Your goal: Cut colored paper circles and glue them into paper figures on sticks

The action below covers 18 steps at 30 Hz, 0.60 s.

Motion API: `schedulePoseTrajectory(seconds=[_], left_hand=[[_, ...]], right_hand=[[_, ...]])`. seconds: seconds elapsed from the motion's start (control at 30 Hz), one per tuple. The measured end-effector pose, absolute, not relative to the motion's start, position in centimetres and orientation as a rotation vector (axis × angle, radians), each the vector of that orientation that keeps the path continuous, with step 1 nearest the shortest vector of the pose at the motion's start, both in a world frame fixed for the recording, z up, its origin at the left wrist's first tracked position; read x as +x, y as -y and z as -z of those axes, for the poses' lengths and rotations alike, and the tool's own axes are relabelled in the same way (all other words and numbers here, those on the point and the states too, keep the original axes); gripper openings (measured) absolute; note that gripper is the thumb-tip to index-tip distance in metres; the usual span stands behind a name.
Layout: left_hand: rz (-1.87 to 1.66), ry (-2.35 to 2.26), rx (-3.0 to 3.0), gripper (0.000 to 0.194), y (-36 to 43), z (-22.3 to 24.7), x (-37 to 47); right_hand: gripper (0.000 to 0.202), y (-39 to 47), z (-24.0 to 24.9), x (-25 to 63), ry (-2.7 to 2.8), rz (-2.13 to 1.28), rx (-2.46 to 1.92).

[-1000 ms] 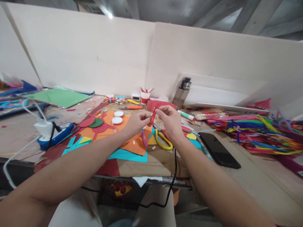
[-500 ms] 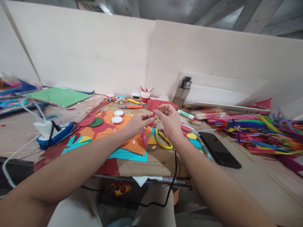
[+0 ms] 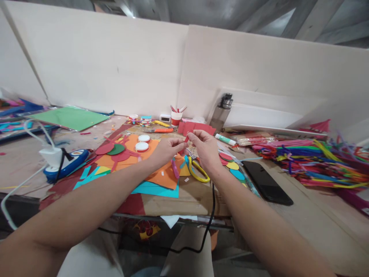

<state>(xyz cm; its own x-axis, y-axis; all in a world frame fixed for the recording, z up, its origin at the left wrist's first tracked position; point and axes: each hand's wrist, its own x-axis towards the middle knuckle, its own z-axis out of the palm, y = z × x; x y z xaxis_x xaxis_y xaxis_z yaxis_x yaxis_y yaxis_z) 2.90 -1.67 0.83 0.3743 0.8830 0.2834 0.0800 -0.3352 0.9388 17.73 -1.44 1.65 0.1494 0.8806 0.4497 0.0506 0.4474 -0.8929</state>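
Left hand (image 3: 172, 149) and right hand (image 3: 204, 148) together pinch a red paper strip (image 3: 186, 139) near yellow-handled scissors (image 3: 190, 168); shaping seems underway; the next move probably calls for even pressure.

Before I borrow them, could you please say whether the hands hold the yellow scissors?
No, the yellow scissors lie on the table, while the hands hold a red strip.
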Motion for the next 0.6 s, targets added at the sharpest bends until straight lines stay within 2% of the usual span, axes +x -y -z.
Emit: schedulePoseTrajectory(seconds=[0.6], left_hand=[[-1.096,-0.935,1.809,0.04,1.51,-0.56,2.84]], right_hand=[[0.017,1.55,-1.69,17.83,1.286,-0.74,-0.93]])
